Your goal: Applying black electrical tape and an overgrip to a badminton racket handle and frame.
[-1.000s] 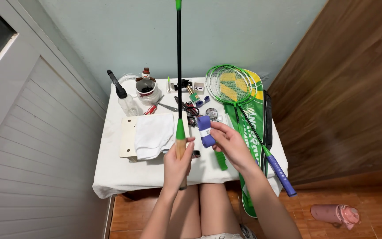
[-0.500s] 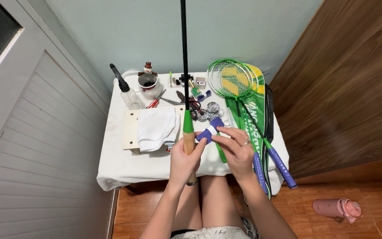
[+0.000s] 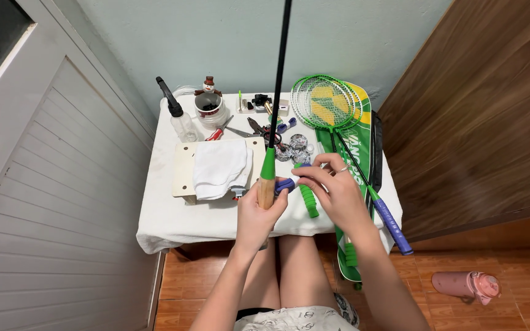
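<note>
My left hand [image 3: 259,211] grips the bare wooden handle [image 3: 266,191] of a badminton racket held upright; its black shaft [image 3: 279,73] with a green cone runs up out of the frame. My right hand [image 3: 332,187] pinches a blue grip tape strip [image 3: 284,184] right beside the handle. Both hands are over the front edge of a small table with a white cloth [image 3: 173,217].
On the table lie a folded white towel [image 3: 219,167] on a pale board, a spray bottle [image 3: 179,119], a white cup [image 3: 210,109], scissors [image 3: 259,127], tape rolls [image 3: 295,146], and green rackets [image 3: 329,104] on a green cover. A pink bottle [image 3: 464,285] lies on the floor.
The racket handle and both hands have drawn nearer to me and come together. The blue tape is now right at the wooden handle.
</note>
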